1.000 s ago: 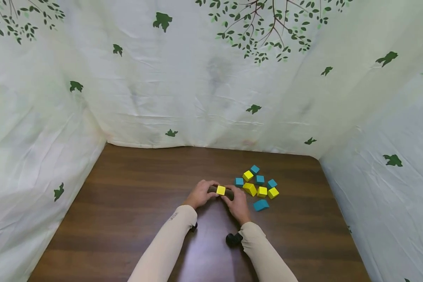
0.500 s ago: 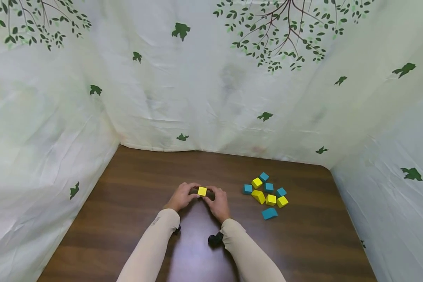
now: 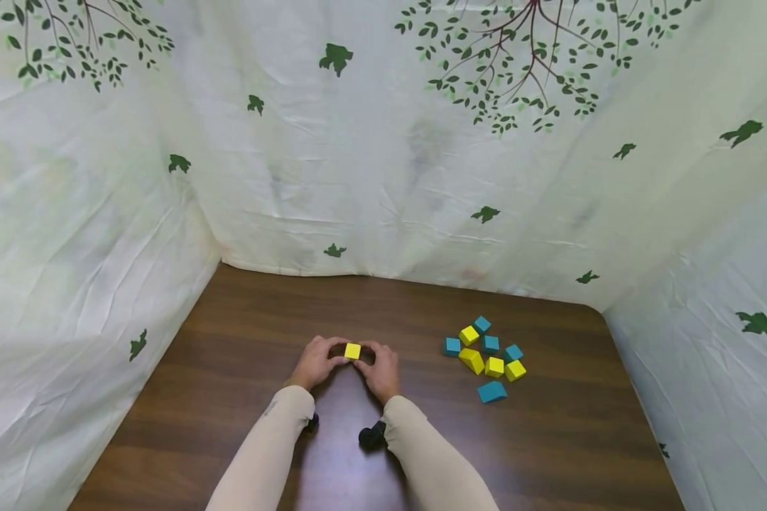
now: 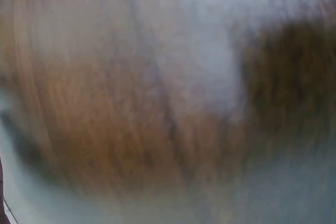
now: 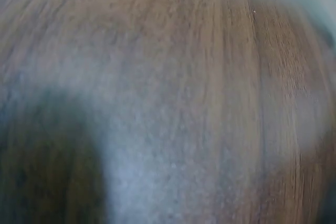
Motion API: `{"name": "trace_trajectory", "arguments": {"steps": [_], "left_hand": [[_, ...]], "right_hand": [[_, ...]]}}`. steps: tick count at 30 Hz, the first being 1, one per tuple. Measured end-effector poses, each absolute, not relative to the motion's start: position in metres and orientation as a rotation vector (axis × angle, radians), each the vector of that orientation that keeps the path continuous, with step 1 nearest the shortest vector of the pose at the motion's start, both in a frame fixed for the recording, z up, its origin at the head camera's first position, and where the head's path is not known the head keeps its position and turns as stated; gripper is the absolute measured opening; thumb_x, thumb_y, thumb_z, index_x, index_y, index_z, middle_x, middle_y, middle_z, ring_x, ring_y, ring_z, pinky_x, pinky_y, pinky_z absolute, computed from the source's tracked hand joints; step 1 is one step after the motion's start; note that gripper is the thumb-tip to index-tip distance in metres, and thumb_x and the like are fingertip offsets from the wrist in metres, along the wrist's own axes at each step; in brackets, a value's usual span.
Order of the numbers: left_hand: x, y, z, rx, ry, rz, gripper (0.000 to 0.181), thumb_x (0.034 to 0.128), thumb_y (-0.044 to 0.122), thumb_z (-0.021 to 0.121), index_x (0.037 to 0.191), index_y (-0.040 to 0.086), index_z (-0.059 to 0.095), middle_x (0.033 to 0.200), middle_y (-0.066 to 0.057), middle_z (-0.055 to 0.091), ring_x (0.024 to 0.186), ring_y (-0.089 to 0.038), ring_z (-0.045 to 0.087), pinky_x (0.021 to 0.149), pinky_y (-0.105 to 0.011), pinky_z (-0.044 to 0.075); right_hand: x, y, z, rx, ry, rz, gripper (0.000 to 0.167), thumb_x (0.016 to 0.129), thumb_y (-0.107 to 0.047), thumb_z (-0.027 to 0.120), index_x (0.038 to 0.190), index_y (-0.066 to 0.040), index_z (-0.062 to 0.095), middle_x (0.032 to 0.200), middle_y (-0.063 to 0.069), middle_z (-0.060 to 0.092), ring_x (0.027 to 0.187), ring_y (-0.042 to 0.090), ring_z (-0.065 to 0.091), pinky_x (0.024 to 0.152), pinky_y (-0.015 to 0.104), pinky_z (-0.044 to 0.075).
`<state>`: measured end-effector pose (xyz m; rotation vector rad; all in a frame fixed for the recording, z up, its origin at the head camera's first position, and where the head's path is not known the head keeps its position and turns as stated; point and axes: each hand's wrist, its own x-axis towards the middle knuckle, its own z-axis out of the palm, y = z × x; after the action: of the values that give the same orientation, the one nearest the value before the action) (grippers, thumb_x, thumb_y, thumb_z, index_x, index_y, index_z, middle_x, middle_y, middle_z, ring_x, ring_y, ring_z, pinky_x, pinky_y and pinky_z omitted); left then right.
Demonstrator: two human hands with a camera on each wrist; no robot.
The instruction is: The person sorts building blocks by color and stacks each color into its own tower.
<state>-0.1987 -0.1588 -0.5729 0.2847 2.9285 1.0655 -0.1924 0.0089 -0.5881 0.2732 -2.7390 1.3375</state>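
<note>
A small yellow block [image 3: 352,351] sits between my two hands in the head view, left of the table's middle. On its left side, the thumb and fingers of my left hand [image 3: 313,364] pinch it. My right hand [image 3: 381,370] grips the same block from the right, thumb toward me. Whether it touches the table or has something under it is hidden. Both wrist views show blurred wooden tabletop and dark shadow, without the block.
Right of my hands lies a loose cluster of several blocks, among them a blue cube [image 3: 452,346], a yellow piece [image 3: 471,360] and a larger blue piece [image 3: 492,392]. A leaf-printed white cloth [image 3: 371,177] encloses the wooden table [image 3: 550,440] at the back and sides.
Both hands have moved left together with the yellow block, away from the cluster. The other blocks keep their places on the table; the head view has shifted slightly.
</note>
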Motion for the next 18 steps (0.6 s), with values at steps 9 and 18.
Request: {"name": "trace_trajectory", "arguments": {"steps": [9, 18], "left_hand": [[-0.193, -0.155, -0.582, 0.201, 2.88, 1.255, 0.033, 0.0804, 0.011, 0.077, 0.112, 0.004, 0.069, 0.111, -0.012, 0.068, 0.093, -0.028, 0.053, 0.086, -0.047, 0.042], [-0.189, -0.156, -0.584, 0.152, 2.876, 1.364, 0.034, 0.0797, 0.013, 0.078, 0.111, 0.005, 0.07, 0.115, -0.013, 0.066, 0.099, -0.032, 0.05, 0.091, -0.051, 0.032]], "right_hand": [[-0.19, 0.011, -0.592, 0.201, -2.759, 1.432, 0.033, 0.081, -0.018, 0.079, 0.112, -0.012, 0.07, 0.108, 0.003, 0.069, 0.1, 0.024, 0.055, 0.093, 0.045, 0.037], [-0.192, 0.012, -0.593, 0.217, -2.759, 1.458, 0.034, 0.081, -0.018, 0.079, 0.113, -0.012, 0.07, 0.108, 0.002, 0.069, 0.103, 0.023, 0.057, 0.095, 0.045, 0.04]]}}
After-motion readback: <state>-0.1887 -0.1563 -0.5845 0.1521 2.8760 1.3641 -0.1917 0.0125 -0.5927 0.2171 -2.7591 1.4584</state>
